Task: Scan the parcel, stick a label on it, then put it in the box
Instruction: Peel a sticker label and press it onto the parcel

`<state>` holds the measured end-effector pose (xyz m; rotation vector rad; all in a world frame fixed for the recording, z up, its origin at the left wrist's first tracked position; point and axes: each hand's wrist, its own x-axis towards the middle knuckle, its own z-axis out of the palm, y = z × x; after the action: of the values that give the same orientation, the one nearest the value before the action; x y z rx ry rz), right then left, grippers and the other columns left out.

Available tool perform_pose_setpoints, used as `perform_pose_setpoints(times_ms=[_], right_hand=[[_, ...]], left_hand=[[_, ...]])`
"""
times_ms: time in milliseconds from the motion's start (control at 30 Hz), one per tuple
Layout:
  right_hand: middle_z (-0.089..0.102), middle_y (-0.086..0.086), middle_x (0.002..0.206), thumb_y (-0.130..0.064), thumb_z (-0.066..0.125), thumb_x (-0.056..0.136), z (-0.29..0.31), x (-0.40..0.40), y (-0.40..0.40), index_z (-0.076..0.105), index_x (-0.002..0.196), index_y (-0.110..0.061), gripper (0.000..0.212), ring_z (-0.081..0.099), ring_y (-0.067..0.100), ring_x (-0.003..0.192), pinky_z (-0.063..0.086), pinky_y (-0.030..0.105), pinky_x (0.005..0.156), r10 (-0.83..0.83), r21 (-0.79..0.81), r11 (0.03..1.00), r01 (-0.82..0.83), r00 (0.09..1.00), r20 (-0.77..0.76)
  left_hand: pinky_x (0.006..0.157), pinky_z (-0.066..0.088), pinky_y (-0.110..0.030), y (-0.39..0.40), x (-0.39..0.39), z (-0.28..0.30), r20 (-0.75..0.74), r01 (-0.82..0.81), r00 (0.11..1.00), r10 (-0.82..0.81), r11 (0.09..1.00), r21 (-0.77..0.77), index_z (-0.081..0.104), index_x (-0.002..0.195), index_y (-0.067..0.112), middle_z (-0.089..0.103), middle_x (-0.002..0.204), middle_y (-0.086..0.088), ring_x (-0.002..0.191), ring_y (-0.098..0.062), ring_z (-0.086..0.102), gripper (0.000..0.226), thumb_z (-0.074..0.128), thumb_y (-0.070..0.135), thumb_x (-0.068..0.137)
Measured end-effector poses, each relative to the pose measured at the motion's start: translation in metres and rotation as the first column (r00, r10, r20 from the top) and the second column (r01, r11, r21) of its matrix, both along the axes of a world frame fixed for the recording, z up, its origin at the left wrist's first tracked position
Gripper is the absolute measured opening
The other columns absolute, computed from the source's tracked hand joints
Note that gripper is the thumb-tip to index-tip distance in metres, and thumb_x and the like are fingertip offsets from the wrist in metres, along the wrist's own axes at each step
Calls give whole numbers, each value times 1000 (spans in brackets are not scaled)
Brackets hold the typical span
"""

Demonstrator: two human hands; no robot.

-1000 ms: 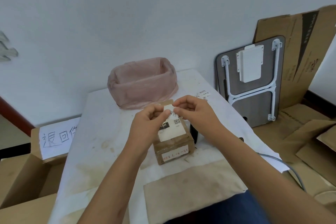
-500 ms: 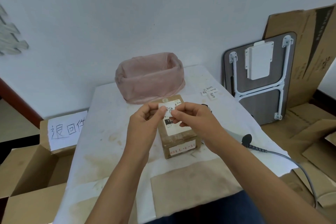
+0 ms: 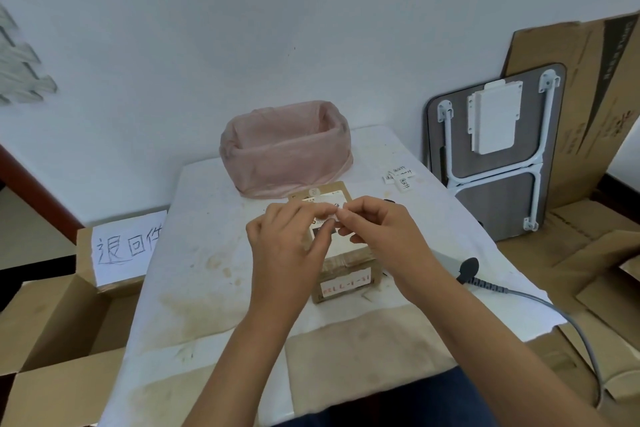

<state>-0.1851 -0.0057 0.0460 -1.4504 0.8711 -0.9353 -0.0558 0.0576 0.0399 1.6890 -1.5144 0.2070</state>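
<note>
A small brown cardboard parcel (image 3: 346, 270) sits on the white table (image 3: 194, 253), with a white sticker on its near side and a printed label on top. My left hand (image 3: 287, 246) and my right hand (image 3: 377, 232) meet just above the parcel's top, both pinching a small white label (image 3: 327, 206) between fingertips. The hands hide most of the parcel's top. An open cardboard box (image 3: 52, 333) with a handwritten paper sign stands on the floor at the left of the table.
A pink-lined basket (image 3: 287, 152) stands at the table's back. Spare small labels (image 3: 400, 175) lie at the back right. A scanner's handle and grey cable (image 3: 467, 270) lie at the right edge. A folded table and flattened cartons lean at the right.
The view has shifted slightly. My hands have lowered the small label closer to the parcel's top, fingertips drawn together over it.
</note>
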Motion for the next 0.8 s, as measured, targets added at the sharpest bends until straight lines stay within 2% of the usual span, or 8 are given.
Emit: perform_pose_setpoints(times_ms=[167,233,333,433,600,700,800], right_hand=[[74,-5,79,-16,58,93,2,-3,2,73,81,-20,20,68,3,76,52,24,74,-12,-8,1000,12,1000,-16],[75,-4,81,-16,59,92,2,-3,3,72,82,-19,18,68,4,77,52,24,73,-17,-11,1000,17,1000,-11],[74,-2,82,-16,63,90,1,-3,3,70,83,-18,11,68,6,79,52,22,72,-28,-7,1000,28,1000,10],[72,-1,80,-16,66,87,0,-3,4,70,83,-16,6,67,8,79,52,22,72,-42,-11,999,42,999,24],[72,-6,80,-15,71,83,0,-2,5,69,85,-15,3,66,4,78,52,21,72,-126,-107,986,127,992,11],[73,-5,85,-13,71,83,1,-1,7,69,86,-14,5,69,6,85,55,21,75,-182,-211,962,174,983,-17],[74,-3,85,-11,71,83,1,0,9,68,86,-12,4,70,6,84,56,19,74,-200,-254,949,188,979,-22]], left_hand=[[89,36,-35,1,1,3,-105,52,993,-45,997,61,72,99,35,63,85,25,90,-6,61,15,62,37,88],[90,45,-37,2,1,4,-234,103,968,-87,993,55,73,99,38,68,85,25,89,-3,63,13,65,35,88],[81,47,-14,4,-1,5,-447,154,888,-106,986,71,73,95,40,71,90,22,91,0,64,14,69,28,89],[75,43,-3,5,-2,8,-569,184,817,-96,978,99,76,97,30,75,89,15,91,5,65,11,67,28,89],[72,47,-5,6,-3,13,-689,227,716,-111,971,79,76,92,23,76,86,7,82,5,68,7,70,24,88],[72,47,-6,5,-4,13,-729,240,676,-111,968,75,76,91,23,76,87,4,83,1,69,6,71,24,87],[75,49,-10,5,-4,13,-766,254,634,-110,964,72,76,95,21,77,89,4,86,-3,71,10,70,20,88]])
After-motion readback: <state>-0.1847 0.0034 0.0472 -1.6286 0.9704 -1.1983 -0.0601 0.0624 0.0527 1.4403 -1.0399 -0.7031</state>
